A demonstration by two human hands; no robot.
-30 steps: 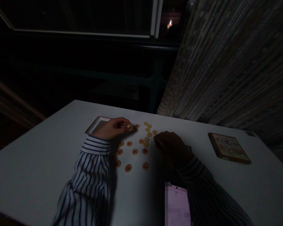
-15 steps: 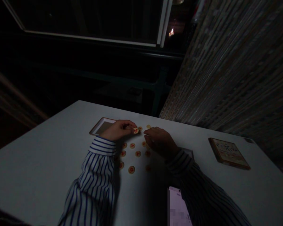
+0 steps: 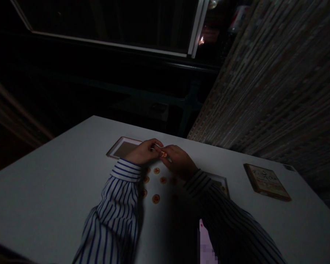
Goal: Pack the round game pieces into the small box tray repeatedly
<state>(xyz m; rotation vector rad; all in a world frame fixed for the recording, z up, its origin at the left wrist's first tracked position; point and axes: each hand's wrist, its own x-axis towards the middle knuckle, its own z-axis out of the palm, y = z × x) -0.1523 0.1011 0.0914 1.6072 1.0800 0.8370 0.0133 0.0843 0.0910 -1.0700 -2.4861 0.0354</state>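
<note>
While the left hand (image 3: 146, 151) is pinching a round piece (image 3: 164, 154) with a red mark at its fingertips, the right hand (image 3: 181, 161) is curling its fingers close against it, though whether they are gripping it too, one cannot tell. Held just above the far half of the table (image 3: 57, 176), that piece is not yet lying with the others. Nearer the person, several loose pieces (image 3: 156, 198) are already lying flat and spaced apart in rough rows, showing red marks, while a couple more are fading into shadow beside the right sleeve (image 3: 200, 187). The hands are hiding part of the surface, so how many are left to deal with is impossible to count. A shallow tray (image 3: 111, 151) is lying partly behind the left hand; a second tray (image 3: 226, 183) is showing past the right sleeve, its contents too dark to judge.
</note>
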